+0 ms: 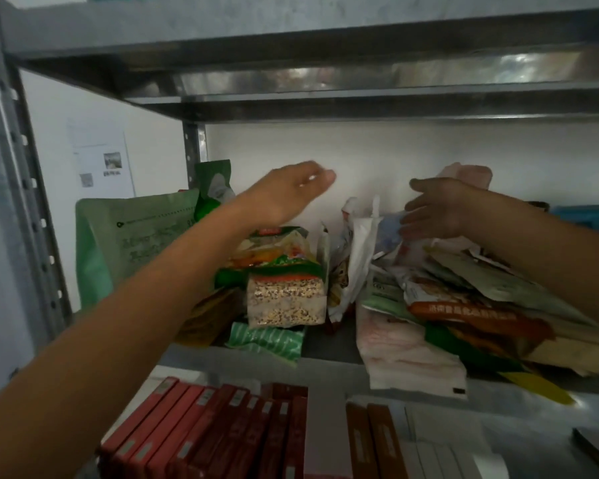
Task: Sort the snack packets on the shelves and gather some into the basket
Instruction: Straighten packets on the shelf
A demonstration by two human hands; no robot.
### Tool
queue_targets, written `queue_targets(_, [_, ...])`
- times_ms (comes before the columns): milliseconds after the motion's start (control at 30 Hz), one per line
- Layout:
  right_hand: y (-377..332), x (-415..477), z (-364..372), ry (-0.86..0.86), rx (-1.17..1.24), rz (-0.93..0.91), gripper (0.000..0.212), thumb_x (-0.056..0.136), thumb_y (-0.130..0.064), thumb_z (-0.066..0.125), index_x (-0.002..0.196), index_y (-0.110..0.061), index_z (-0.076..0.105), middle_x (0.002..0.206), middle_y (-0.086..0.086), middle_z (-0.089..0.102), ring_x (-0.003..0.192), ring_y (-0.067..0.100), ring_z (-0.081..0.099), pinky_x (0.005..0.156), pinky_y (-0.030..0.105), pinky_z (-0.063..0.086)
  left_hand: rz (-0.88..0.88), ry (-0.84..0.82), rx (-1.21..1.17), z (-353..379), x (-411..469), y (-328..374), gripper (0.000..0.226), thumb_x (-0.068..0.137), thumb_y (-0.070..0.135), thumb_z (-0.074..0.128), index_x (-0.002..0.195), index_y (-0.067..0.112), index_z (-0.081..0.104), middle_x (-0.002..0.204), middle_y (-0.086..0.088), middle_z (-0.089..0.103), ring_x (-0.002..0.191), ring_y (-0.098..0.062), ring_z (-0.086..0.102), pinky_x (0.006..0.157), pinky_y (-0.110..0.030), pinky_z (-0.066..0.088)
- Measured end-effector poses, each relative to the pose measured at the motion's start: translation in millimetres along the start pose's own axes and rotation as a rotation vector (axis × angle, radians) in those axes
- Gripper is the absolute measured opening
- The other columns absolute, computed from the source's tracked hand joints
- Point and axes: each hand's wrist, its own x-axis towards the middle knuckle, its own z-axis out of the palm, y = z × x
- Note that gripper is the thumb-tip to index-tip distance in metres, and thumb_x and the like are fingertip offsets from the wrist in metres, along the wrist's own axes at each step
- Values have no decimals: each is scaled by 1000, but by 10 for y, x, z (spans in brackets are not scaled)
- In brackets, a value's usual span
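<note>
Both my arms reach into a metal shelf [329, 354] full of snack packets. My left hand [291, 191] hovers with straight fingers above the left stack, holding nothing. Under it lie a colourful green-edged packet [274, 250] and a clear grain packet [286, 300]. My right hand [433, 212] is spread over the top of the right pile [471, 299], fingers relaxed, next to a pale blue-white packet [389, 233]. An orange-banded packet [474, 316] lies in that pile. White upright packets [355, 257] stand between the two heaps. No basket is in view.
A large green bag [132, 243] leans at the left beside the shelf post [194, 150]. A pink packet [405, 350] hangs over the shelf's front edge. Red boxes [218, 433] and brown boxes [374, 440] stand on the lower level. The upper shelf's underside [325, 88] is close overhead.
</note>
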Motion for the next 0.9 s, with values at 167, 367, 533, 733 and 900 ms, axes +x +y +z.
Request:
queue_targets(167, [43,-142,-42,-35,44,-17,59,98,-37,46,139,3,36,144,23,39,127,38,43,91,45,42,-113,-406,89,-10,-551,-199,73,86,63,19,143,21,38,145,-4,44,128,-20,43,99,-26,31])
queue_targets(367, [124,-285,34,-12,17,-108,45,98,-33,47,130,0,47,136,21,48,123,36,49,92,40,43,-45,-525,-38,-41,-739,-258,86,77,58,45,152,28,14,138,15,36,123,-5,38,89,-5,32])
queue_targets(533, [206,-475,199,125,-28,-302,32,96,-28,54,118,-4,56,129,14,56,104,25,57,89,32,47,10,-443,-10,-46,-858,-279,90,80,36,73,151,32,18,114,31,43,94,9,49,74,6,34])
queue_targets(733, [462,-1079,489,239,-149,-714,32,97,-26,52,128,-19,53,131,-5,51,119,9,46,94,21,35,159,137,35,43,-1134,-182,40,98,27,51,137,20,48,105,-1,68,80,-18,66,74,-35,55])
queue_targets(900, [743,-1536,727,189,-96,-904,42,94,-27,56,135,-26,45,142,-10,43,130,4,38,101,16,32,-32,858,-891,64,-1438,187,13,98,17,50,98,23,62,83,16,72,84,1,67,77,-22,56])
